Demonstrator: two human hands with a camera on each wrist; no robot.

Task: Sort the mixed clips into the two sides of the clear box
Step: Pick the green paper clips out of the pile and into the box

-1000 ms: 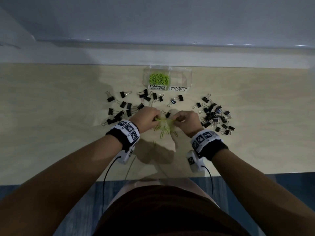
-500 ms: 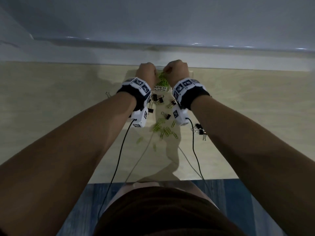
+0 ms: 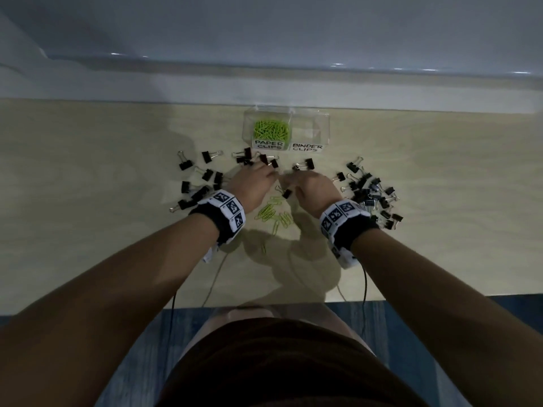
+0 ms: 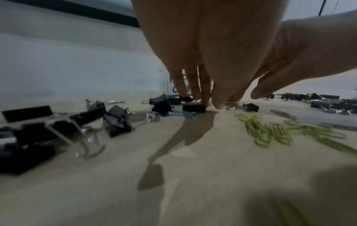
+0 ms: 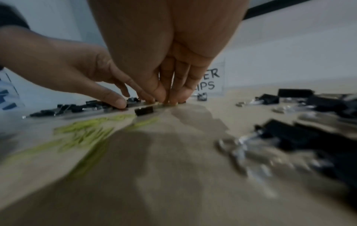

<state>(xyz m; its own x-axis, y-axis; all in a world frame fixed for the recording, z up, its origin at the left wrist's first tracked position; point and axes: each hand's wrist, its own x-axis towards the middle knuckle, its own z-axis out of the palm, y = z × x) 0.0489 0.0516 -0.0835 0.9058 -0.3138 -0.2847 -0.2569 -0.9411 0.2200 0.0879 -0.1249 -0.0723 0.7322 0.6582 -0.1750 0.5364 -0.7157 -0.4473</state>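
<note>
The left hand [image 3: 253,183] lies low on the worktop [image 3: 88,201] in front of the clear box [image 3: 321,124], fingers extended, fingertips [image 4: 204,97] touching black binder clips [image 3: 367,192]. The right hand [image 3: 311,186], just beside it, has its fingers bunched down on the surface; whether it holds anything I cannot tell. Green paper clips [image 3: 271,214] lie nearer the person than the hands. More fill the box's left side [image 3: 271,129].
</note>
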